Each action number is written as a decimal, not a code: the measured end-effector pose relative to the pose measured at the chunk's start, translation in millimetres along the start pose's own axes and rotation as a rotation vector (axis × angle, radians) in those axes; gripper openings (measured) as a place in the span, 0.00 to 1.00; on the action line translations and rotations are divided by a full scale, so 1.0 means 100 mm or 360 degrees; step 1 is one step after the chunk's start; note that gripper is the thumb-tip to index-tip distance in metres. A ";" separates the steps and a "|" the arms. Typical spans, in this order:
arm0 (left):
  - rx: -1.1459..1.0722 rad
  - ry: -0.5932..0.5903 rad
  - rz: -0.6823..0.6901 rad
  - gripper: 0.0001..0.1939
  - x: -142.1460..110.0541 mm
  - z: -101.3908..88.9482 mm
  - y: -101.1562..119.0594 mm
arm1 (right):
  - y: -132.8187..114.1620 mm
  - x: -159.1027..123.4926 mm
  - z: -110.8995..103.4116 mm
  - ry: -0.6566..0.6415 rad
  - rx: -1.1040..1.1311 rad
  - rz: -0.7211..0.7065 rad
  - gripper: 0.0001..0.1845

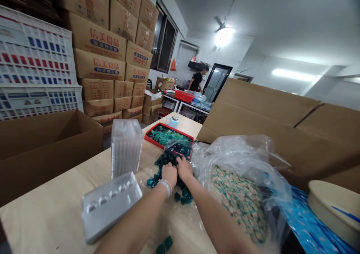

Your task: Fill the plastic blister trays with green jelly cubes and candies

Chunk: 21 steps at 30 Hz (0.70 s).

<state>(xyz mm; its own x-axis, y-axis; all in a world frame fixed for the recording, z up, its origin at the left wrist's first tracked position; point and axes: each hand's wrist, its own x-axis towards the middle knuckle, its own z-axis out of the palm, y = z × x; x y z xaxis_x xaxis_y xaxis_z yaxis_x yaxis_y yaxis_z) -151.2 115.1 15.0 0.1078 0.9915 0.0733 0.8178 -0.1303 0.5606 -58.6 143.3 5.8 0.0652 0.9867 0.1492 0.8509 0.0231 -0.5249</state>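
Left hand (169, 174) and right hand (184, 169) lie curled together on a pile of teal wrapped candies (168, 163) on the table (50, 216); if they grip pieces, I cannot tell. A silver plastic tray (111, 207) stands near at left, a clear plastic bag (239, 156) crowds the right side.

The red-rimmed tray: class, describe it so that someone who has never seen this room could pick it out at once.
Beside the tall stack of cardboard cartons runs a pale wooden table. Near its far end lies a shallow tray. Its red rim and load of teal wrapped pieces set it apart from the clear plastic trays and silver moulded tray nearby.
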 end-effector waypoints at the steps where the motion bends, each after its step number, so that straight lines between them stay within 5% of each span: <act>1: -0.0085 0.0001 -0.0030 0.15 0.01 -0.04 -0.01 | 0.01 -0.04 -0.01 0.0019 0.0059 0.0015 0.13; 7: -0.0858 -0.0049 -0.0322 0.13 0.03 -0.23 0.00 | 0.15 -0.33 -0.14 0.0051 0.0617 0.0202 0.15; 14: -0.1679 -0.0292 -0.0648 0.10 -0.60 -0.19 0.02 | 0.10 -0.79 -0.23 -0.0081 0.1168 0.0236 0.11; 18: -0.1847 -0.0382 -0.0581 0.12 -0.86 -0.19 0.04 | 0.00 -0.99 -0.26 -0.0104 0.1285 0.0151 0.11; 21: -0.1725 -0.0228 -0.0539 0.12 -0.91 -0.14 0.12 | -0.08 -1.06 -0.27 -0.0021 0.1299 0.0123 0.10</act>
<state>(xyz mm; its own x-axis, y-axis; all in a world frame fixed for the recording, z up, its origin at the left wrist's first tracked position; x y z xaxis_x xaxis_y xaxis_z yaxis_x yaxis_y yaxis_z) -158.6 23.6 26.5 0.0950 0.9574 -0.2728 -0.0929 0.2813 0.9551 -58.5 34.5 16.6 0.0975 0.9920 0.0803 0.1969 0.0599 -0.9786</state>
